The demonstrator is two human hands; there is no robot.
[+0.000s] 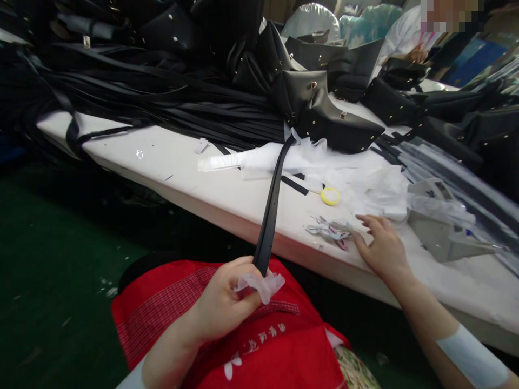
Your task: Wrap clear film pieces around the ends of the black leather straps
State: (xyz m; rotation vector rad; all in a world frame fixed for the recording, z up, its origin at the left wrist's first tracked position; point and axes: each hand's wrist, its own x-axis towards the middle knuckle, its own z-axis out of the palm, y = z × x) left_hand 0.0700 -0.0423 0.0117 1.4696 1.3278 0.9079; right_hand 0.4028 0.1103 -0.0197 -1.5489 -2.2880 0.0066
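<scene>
My left hand (227, 294) is closed round the lower end of a black strap (271, 216), above my red apron. A crumpled piece of thin white tissue (261, 286) pokes out between its thumb and fingers. From there the strap runs up over the table edge to white tissue sheets (308, 156). My right hand (381, 246) is over the table with its fingers apart. Its fingertips are beside a small pile of thin, pale twisted pieces (330, 229), some pinkish; whether they touch it I cannot tell. Behind the pile lies a yellow ring-shaped handle (330, 196).
Black bags with metal studs (308, 102) stand along the back of the white table (182, 173). Many black straps (162, 97) lie heaped at left. A grey-white tape dispenser (436, 216) and clear plastic sleeves (462, 178) are at right. Another person's hand (417, 54) shows at the far side.
</scene>
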